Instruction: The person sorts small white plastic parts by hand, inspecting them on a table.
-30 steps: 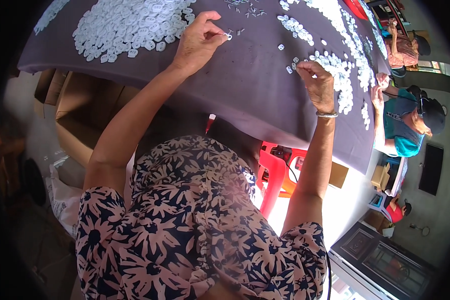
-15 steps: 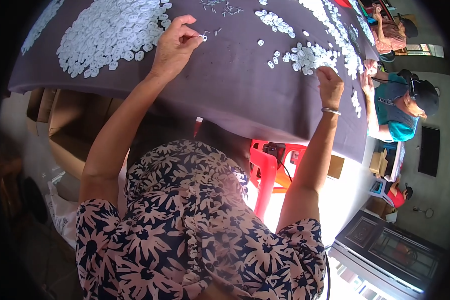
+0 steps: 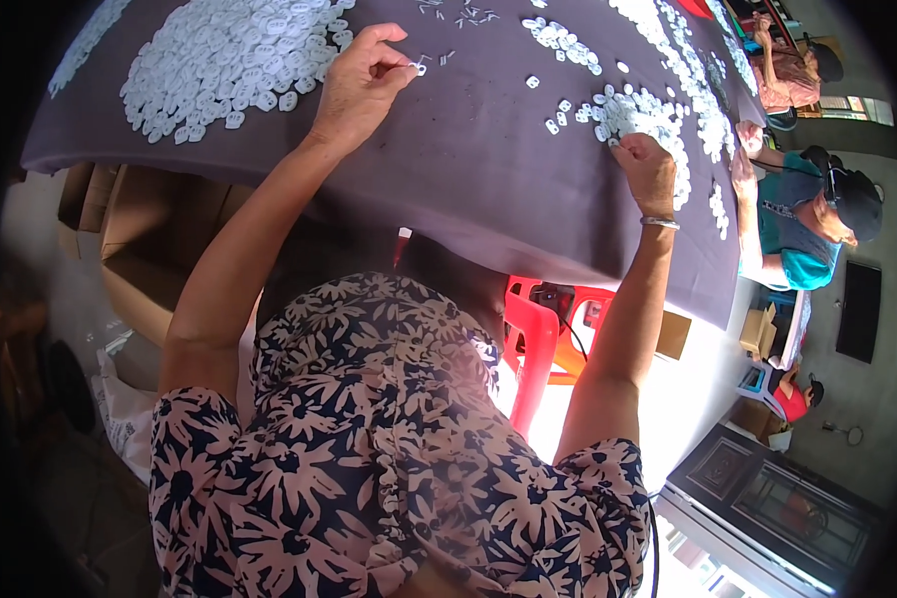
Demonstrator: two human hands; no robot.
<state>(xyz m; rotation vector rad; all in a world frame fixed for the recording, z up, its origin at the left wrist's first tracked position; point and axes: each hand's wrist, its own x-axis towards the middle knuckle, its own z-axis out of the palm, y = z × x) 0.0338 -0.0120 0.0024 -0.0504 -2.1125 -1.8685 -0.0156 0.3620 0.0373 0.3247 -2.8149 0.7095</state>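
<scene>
The left hand [image 3: 357,85] pinches one small white piece [image 3: 420,68] in closed fingers just above the grey counter [image 3: 468,169], right of the big pile [image 3: 219,60], while the right hand [image 3: 648,171] rests curled at another heap [image 3: 638,110], its grip hidden.

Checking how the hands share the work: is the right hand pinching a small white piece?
No: the right hand lies flat on the white pieces; the left hand pinches one small white piece.

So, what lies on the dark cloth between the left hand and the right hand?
In the head view, between the left hand and right hand, the dark purple cloth is mostly bare, with a few scattered small white plastic pieces near the right hand.
</scene>
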